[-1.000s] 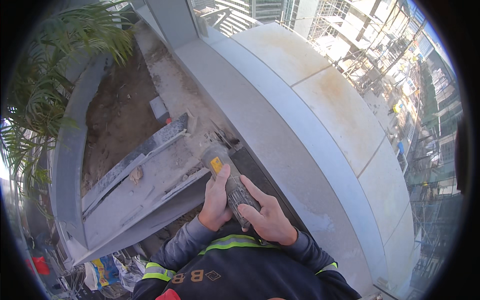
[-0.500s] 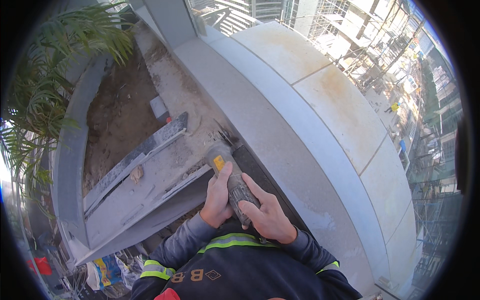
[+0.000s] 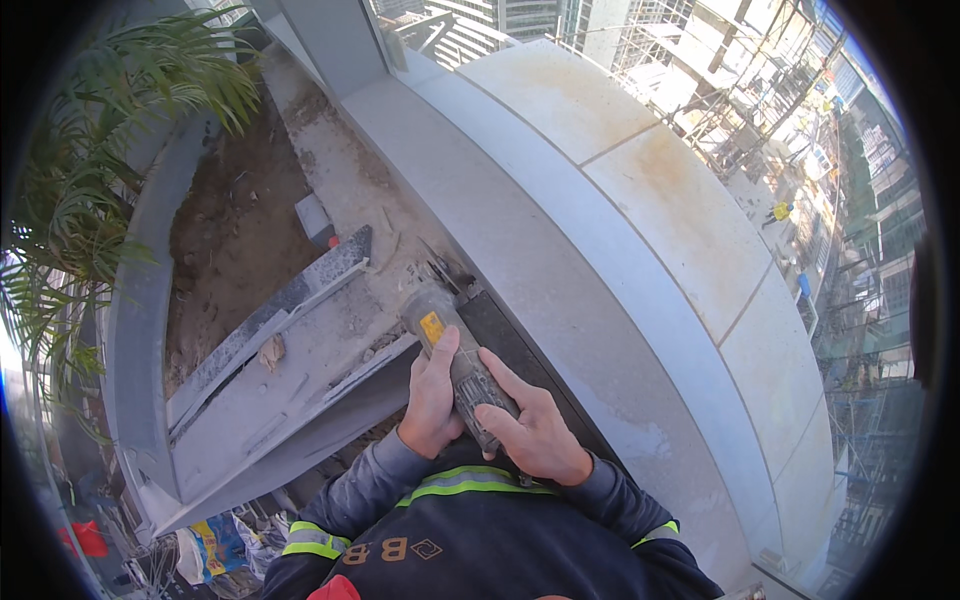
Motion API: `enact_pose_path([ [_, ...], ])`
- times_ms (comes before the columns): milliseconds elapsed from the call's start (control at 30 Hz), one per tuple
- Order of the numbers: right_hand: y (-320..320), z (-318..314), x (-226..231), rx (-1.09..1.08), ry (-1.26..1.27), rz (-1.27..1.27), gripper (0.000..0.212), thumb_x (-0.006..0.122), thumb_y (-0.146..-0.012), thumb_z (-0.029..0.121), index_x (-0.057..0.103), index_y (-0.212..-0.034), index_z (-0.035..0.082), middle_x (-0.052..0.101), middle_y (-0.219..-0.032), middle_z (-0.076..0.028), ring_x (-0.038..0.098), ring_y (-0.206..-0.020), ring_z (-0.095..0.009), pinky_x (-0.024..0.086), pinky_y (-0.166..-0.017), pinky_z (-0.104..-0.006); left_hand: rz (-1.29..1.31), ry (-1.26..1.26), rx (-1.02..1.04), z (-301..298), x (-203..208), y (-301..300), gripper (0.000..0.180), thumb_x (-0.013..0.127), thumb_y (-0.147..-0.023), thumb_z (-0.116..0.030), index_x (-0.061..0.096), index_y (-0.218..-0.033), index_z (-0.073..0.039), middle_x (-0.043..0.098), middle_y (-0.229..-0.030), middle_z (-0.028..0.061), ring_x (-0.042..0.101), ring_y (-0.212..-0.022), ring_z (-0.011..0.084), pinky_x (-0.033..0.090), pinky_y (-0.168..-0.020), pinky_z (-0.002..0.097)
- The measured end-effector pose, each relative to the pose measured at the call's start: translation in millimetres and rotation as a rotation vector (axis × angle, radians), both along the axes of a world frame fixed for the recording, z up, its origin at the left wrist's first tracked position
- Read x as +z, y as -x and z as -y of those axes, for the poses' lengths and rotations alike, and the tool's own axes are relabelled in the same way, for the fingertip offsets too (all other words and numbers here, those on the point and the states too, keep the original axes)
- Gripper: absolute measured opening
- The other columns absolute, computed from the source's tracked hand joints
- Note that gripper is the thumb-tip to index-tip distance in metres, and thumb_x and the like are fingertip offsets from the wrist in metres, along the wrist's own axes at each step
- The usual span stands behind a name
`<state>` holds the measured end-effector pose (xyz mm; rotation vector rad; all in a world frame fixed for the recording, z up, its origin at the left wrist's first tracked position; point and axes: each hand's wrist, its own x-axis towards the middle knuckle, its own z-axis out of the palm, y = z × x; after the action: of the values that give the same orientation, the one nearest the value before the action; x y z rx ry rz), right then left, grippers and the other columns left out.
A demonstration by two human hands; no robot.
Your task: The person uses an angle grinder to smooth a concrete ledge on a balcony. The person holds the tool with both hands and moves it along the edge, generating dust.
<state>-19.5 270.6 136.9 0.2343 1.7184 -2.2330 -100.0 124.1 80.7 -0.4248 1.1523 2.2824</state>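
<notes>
Power tool [image 3: 468, 372]: in both yr hands, in front of yr chest; long grey body, dusty, yellow patch nr the head. Head end points up & slightly L, at the dark gap by the ledge; can't tell if the tip touches.
L hand [image 3: 430, 398]: wrapped on tool's L side, thumb up along the top just below the yellow patch; other fingers mostly hidden, can't tell exact curl.
R hand [image 3: 545, 432]: round the rear of the body, thumb across the top, index stretched along the R side; rest tucked out of sight.
Dark strip [image 3: 522, 352]: just R of the tool, running along the foot of the grey ledge [image 3: 560, 265].
Speckled slab [image 3: 285, 300]: L of the tool, lying aslant, stone chunk [image 3: 272, 351] just below it.
Planter soil [image 3: 235, 250]: upper L, beyond the slab; palm fronds [image 3: 165, 95] over its far side.
Curved panels [image 3: 690, 205]: pale, rust-stained, R of the ledge.
Bag [image 3: 213, 548]: blue & yellow, lower L.
</notes>
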Motion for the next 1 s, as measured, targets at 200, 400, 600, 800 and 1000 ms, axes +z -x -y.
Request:
enact_pose_path([
  [200, 1.6, -1.5, -2.1, 0.013, 0.000, 0.008, 0.077, 0.061, -0.101, 0.015, 0.023, -0.165, -0.006, 0.068, -0.104, -0.009, 0.063, -0.075, -0.010, 0.057, -0.063, -0.0268, 0.019, 0.000, 0.023, -1.2, -3.1, 1.1, 0.034, 0.058, -0.110, -0.037, 0.060, -0.120, -0.005, 0.070, -0.100, 0.0080, 0.071, -0.085, 0.0190, 0.062, -0.076, 0.0377],
  [400, 1.0, 1.8, -4.1, -0.020, 0.028, 0.028, 0.076, 0.060, -0.101, 0.013, 0.024, -0.166, -0.004, 0.067, -0.100, -0.008, 0.062, -0.073, -0.009, 0.056, -0.063, -0.0265, 0.017, 0.024, 0.019, -0.1, -7.7, 2.6, 0.033, 0.059, -0.110, -0.037, 0.060, -0.119, -0.005, 0.069, -0.099, 0.0074, 0.071, -0.084, 0.0192, 0.061, -0.075, 0.0370],
  [600, -0.8, 1.7, -0.7, -0.018, 0.024, 0.056, 0.073, 0.059, -0.102, 0.009, 0.026, -0.165, -0.004, 0.069, -0.105, -0.009, 0.063, -0.073, -0.010, 0.054, -0.065, -0.0263, 0.044, 0.047, 0.044, -2.7, -3.9, 0.9, 0.034, 0.060, -0.109, -0.038, 0.060, -0.119, -0.005, 0.069, -0.098, 0.0072, 0.071, -0.082, 0.0191, 0.061, -0.073, 0.0365],
  [800, -1.6, 1.2, -1.1, -0.016, 0.009, 0.041, 0.073, 0.059, -0.101, 0.010, 0.027, -0.165, -0.005, 0.069, -0.103, -0.009, 0.064, -0.072, -0.010, 0.054, -0.064, -0.0263, 0.033, 0.040, 0.017, -1.8, -0.9, 0.3, 0.035, 0.061, -0.108, -0.039, 0.060, -0.119, -0.006, 0.069, -0.098, 0.0072, 0.071, -0.082, 0.0194, 0.061, -0.072, 0.0371],
  [1000, 0.5, 1.8, -1.1, -0.037, 0.033, 0.043, 0.075, 0.060, -0.101, 0.015, 0.026, -0.165, -0.006, 0.067, -0.096, -0.008, 0.062, -0.071, -0.010, 0.055, -0.062, -0.0272, 0.046, 0.048, 0.003, -1.9, -0.1, 3.4, 0.035, 0.060, -0.109, -0.039, 0.060, -0.119, -0.006, 0.069, -0.099, 0.0073, 0.071, -0.084, 0.0191, 0.061, -0.074, 0.0376],
])
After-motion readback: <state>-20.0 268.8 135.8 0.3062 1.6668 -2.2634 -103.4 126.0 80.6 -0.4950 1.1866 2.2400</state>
